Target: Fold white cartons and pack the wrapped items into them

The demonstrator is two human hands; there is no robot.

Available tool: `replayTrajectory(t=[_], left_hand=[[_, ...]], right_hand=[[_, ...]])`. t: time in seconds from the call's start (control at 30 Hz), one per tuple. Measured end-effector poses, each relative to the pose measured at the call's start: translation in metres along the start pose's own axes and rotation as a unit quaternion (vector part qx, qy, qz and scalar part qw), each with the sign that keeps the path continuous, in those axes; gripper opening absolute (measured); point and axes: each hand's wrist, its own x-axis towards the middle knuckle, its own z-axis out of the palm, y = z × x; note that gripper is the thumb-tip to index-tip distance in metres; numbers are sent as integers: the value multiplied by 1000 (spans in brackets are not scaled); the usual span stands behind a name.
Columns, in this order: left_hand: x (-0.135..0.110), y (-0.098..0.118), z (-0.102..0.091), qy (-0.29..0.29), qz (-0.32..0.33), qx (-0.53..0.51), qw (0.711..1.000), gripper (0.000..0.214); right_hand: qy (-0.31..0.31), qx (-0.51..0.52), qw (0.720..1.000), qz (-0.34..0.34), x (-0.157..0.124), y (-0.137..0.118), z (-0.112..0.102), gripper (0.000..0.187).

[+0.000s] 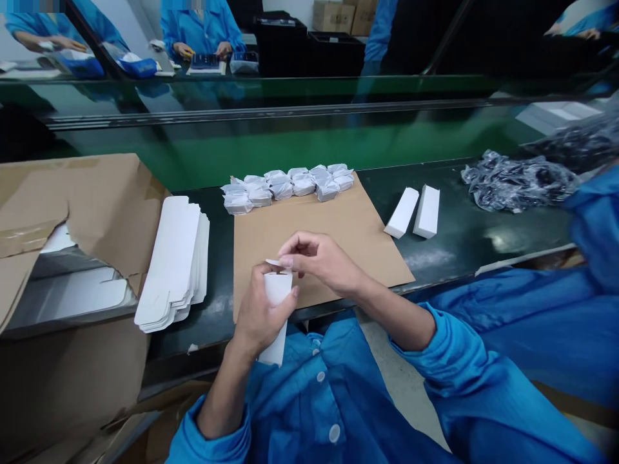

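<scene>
Cardboard sheet lies on the dark worktop, with a stack of flat white blanks beside it. Above its near edge the left hand grips a plain white carton, upright, no print readable. Right hand fingers pinch the carton's top flap.

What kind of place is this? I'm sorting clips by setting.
Most likely a factory packing line. A green conveyor belt runs past the bench, a stack of flat white carton blanks waits beside finished boxes, and the left hand holds a small white box while the right hand folds its flap.
</scene>
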Motion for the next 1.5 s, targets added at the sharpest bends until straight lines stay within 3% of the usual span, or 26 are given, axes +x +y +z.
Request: replayTrajectory(t=[0.13,0.27,0.37,0.5,0.67,0.77,0.87,0.9,0.93,1.0,1.07,1.1,1.2,1.3,1.37,1.43,1.47,1.5], left_hand=[[-3,-3,4,46,16,-47,998,65],[-4,0,4,20,-7,-64,998,103],[-3,2,1,-13,-15,-8,1000,90],[-4,2,0,-41,-30,10,999,73],[-9,0,8,-26,-61,-31,997,65],[-6,-5,13,-15,-95,-85,992,63],[5,-15,14,64,-176,-171,967,58],[9,-19,14,93,-216,-221,947,55],[14,-24,14,118,-254,-274,920,53],[22,-34,13,161,-304,-356,869,51],[28,-44,14,199,-313,-375,850,49],[31,-49,14,213,-307,-366,852,47],[37,-60,17,235,-291,-323,869,43],[37,-62,14,241,-270,-268,893,43],[30,-60,7,233,-227,-202,924,46],[19,-56,-5,152,-111,-75,979,47],[12,-54,-11,75,-30,4,997,51],[6,-53,-17,-16,51,81,995,57]], right_hand=[[4,-100,995,-27,-7,0,3,19],[6,-117,991,-72,-10,2,1,14],[2,-117,989,-95,-13,5,3,12],[42,-100,987,-118,-20,19,14,11],[116,-220,938,-243,-32,43,26,13],[59,-295,922,-244,-22,41,19,15],[-8,-330,930,-162,25,26,6,26],[3,-366,919,-149,48,21,3,30],[30,-429,890,-153,73,18,3,33],[56,-582,791,-181,122,17,8,34],[21,-674,710,-201,159,25,19,31],[-3,-692,692,-207,170,31,24,31],[-55,-697,677,-230,177,53,31,34],[-95,-700,665,-242,159,66,19,31],[-104,-701,666,-234,150,65,6,28],[-87,-700,673,-223,147,58,-3,29],[-80,-699,676,-219,149,53,-4,33],[-82,-699,676,-216,151,49,-3,37]])
